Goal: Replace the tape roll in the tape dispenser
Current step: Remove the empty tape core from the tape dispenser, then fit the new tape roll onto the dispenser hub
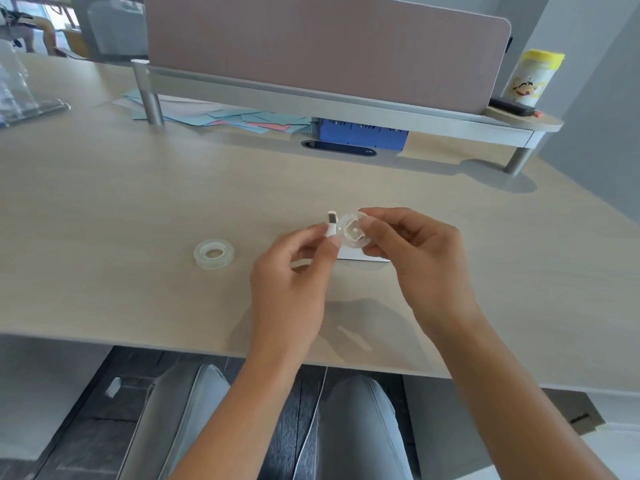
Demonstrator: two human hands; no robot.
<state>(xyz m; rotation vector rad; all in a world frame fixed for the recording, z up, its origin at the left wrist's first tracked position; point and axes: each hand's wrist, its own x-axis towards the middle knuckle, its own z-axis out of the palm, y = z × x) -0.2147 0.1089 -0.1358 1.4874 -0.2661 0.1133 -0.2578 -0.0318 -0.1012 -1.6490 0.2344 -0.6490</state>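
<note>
A small clear tape dispenser (349,232) with a white hub and a white cutter end (331,221) is held up over the desk between both hands. My left hand (294,271) pinches its cutter end with thumb and forefinger. My right hand (415,251) grips the round clear body from the right. A clear tape roll (213,253) lies flat on the desk to the left, apart from both hands. A flat white piece (363,255) lies on the desk under the dispenser, partly hidden by my fingers.
The light wooden desk (138,209) has its front edge near my knees. At the back stand a pink divider panel (325,46) on a grey shelf, coloured papers (221,119), a blue box (362,135) and a yellow-lidded canister (531,77). A clear stand (24,98) is far left.
</note>
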